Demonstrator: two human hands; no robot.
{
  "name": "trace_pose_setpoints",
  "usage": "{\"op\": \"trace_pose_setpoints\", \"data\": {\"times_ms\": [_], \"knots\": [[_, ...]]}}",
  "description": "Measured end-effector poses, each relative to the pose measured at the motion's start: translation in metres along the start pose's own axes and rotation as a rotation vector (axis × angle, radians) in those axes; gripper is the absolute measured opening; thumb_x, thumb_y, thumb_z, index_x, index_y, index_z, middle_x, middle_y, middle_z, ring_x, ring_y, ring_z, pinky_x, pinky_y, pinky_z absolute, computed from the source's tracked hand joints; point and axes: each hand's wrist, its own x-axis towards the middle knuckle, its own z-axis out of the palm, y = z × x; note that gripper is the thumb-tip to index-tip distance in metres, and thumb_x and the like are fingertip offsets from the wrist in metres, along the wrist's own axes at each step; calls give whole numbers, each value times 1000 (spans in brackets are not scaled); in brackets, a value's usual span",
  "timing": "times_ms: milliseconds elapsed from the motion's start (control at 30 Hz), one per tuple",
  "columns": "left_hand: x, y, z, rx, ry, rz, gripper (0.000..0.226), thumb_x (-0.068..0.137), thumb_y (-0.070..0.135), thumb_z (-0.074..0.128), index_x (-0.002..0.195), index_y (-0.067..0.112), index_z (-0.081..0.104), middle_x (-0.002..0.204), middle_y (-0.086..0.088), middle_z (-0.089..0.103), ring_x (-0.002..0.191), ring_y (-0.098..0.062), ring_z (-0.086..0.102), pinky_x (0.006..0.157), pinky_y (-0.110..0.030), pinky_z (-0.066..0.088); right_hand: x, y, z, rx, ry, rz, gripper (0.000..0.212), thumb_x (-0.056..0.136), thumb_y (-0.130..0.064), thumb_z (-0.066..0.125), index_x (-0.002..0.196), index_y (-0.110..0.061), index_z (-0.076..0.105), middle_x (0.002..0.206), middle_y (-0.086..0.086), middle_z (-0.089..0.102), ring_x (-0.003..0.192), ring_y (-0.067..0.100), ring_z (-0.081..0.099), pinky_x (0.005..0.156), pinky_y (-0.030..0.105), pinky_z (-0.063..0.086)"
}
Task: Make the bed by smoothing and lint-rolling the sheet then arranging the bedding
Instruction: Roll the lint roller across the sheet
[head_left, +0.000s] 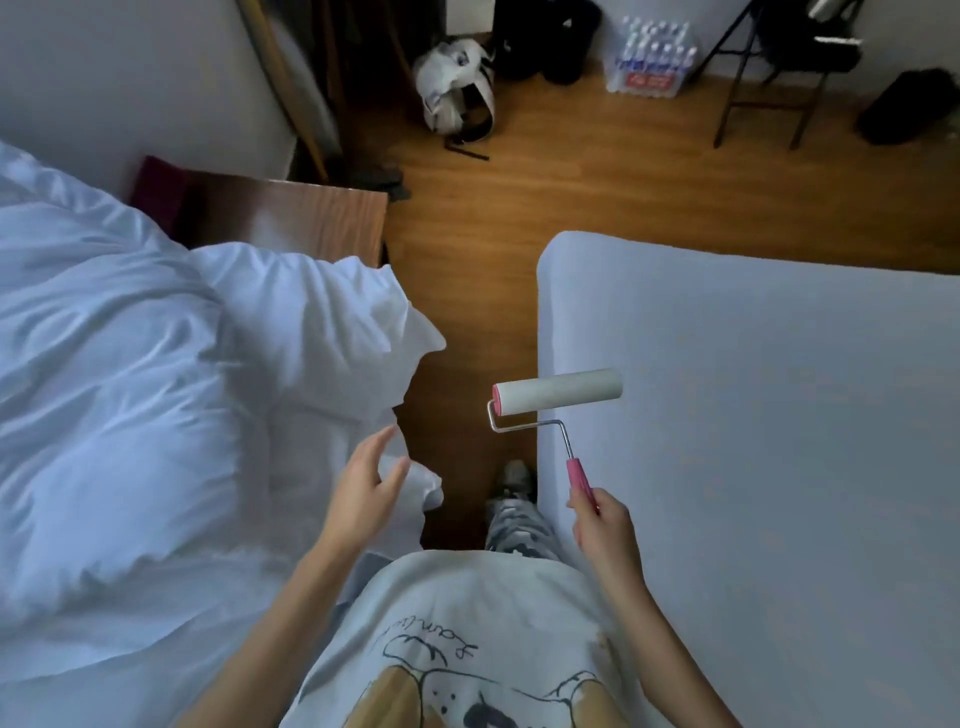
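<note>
Printed shirt (467, 639) fills the bottom edge; two bare forearms reach out from it. Right hand (605, 525) grips one lint roller (558, 392) by its pink handle, fingers curled round it, the roll held just over the near left edge of the sheet (769, 441), contact uncertain from this angle. Sheet lies flat and smooth on the right bed. Left hand (366, 480) empty, fingers spread loosely, hovering at the edge of one rumpled white duvet (104, 364); one pillow (317, 317) lies beside it. Floor beyond: one pack of water bottles (652, 60), one folding chair (769, 78), one pale bag (457, 85).
</note>
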Motion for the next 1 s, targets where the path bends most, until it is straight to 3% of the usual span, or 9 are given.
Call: {"op": "trace_pose_setpoints", "data": {"times_ms": [133, 300, 433, 533, 733, 1000], "knots": [[40, 7, 1, -112, 66, -126, 46, 98, 24, 54, 142, 18, 44, 141, 4, 49, 129, -12, 46, 100, -24, 35, 66, -48, 11, -106, -112, -80, 47, 96, -48, 47, 64, -14, 46, 55, -2, 42, 52, 14, 42, 53, 31, 36], [109, 33, -1, -221, 224, -279, 44, 97, 23, 56, 140, 15, 48, 138, 2, 53, 126, -15, 50, 102, -30, 40, 166, -131, 1, -199, -218, -186, 51, 92, -57, 47, 60, -18, 45, 46, -10, 42, 49, 8, 43, 49, 24, 35], [168, 71, -10, -247, 346, -339, 44, 97, 23, 55, 140, 15, 48, 139, -1, 53, 125, -15, 51, 100, -29, 40, 251, -211, -7, -273, -320, -237, 50, 89, -61, 47, 75, -16, 62, 53, -15, 48, 55, 8, 51, 52, 22, 39], [210, 95, -23, -222, 429, -338, 45, 98, 26, 53, 142, 16, 45, 140, 1, 52, 126, -11, 49, 96, -24, 36, 308, -267, 5, -327, -382, -304, 47, 90, -58, 47, 77, -15, 62, 50, -14, 48, 54, 9, 50, 50, 21, 38], [261, 113, -62, -215, 577, -391, 45, 98, 27, 54, 141, 17, 46, 140, 3, 51, 128, -12, 48, 98, -26, 37, 371, -355, 82, -407, -540, -402, 45, 95, -53, 45, 79, -15, 62, 53, -5, 49, 53, 11, 49, 47, 22, 34], [306, 65, -129, -270, 675, -483, 41, 96, 24, 58, 136, 21, 51, 131, 10, 55, 121, -8, 52, 94, -24, 38, 389, -405, 215, -524, -740, -392, 36, 98, -44, 44, 79, -19, 61, 54, -3, 47, 53, 13, 45, 56, 32, 36]]}}
